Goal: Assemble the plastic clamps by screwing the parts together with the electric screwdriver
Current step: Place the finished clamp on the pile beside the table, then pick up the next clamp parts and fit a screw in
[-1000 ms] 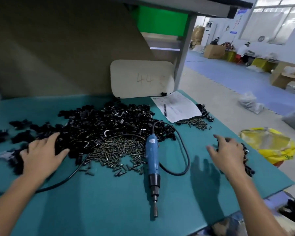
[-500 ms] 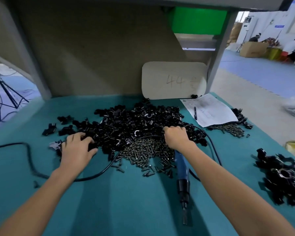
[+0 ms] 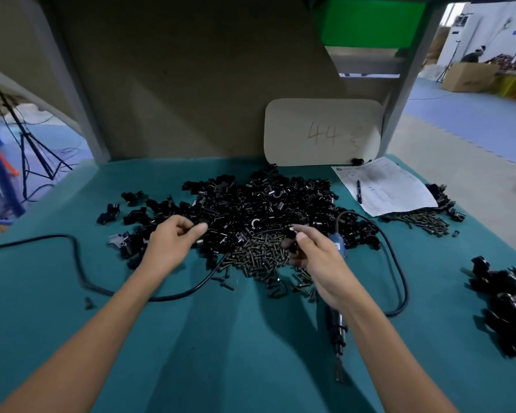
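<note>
A wide heap of black plastic clamp parts (image 3: 265,201) covers the middle of the teal table (image 3: 221,353). A pile of dark screws (image 3: 259,256) lies at its near edge. My left hand (image 3: 173,242) hovers at the heap's left side, its thumb and curled fingers pinching a small black part. My right hand (image 3: 313,254) holds a black clamp part (image 3: 292,235) between thumb and fingers above the screws. The blue electric screwdriver (image 3: 337,326) lies on the table under my right forearm, tip toward me.
The screwdriver's black cable (image 3: 401,278) loops right and also runs left (image 3: 78,263) across the table. Assembled black clamps (image 3: 507,311) are piled at the right edge. A paper sheet with a pen (image 3: 385,186), more screws (image 3: 420,222) and a beige board (image 3: 322,132) are at the back right.
My right hand came from the right-side pile to the heap and has lifted out a black part. My left hand has risen off the heap with curled fingers. The view swung left.
</note>
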Demonstrator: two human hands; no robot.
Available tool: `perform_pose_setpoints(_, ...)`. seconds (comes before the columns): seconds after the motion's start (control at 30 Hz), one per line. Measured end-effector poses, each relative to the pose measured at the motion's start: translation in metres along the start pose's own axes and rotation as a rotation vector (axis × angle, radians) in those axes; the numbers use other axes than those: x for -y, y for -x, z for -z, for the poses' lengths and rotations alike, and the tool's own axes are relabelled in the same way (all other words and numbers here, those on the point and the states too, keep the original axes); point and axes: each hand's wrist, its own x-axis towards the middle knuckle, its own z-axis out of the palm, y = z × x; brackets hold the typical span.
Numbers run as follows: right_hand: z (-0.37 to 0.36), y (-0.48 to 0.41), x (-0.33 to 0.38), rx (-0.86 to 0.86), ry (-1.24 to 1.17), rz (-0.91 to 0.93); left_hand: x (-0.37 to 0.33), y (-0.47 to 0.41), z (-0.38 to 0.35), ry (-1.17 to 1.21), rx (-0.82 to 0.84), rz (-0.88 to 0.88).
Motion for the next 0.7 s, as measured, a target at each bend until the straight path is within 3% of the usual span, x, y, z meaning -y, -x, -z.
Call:
perform_pose_setpoints(0.13, -0.018, 0.016, 0.003, 0.035, -0.128, 0.031, -0.041, 0.007, -0.004, 0.658, 0.212, 0.206)
perform_pose_setpoints(0.33, -0.041, 0.031, 0.001, 0.028, -0.13, 0.14, -0.071, 0.031, -0.01, 1.032, 0.481, 0.345)
perform_pose_setpoints(0.5, -0.047, 0.026, 0.015, -0.01, -0.041, 0.263, -0.081, 0.039, -0.01, 0.694, 0.567, 0.122)
perform_pose_setpoints(0.7, -0.052, 0.026, 0.023, -0.028, -0.051, 0.318, -0.078, 0.032, -0.015, 0.344, 0.367, 0.014)
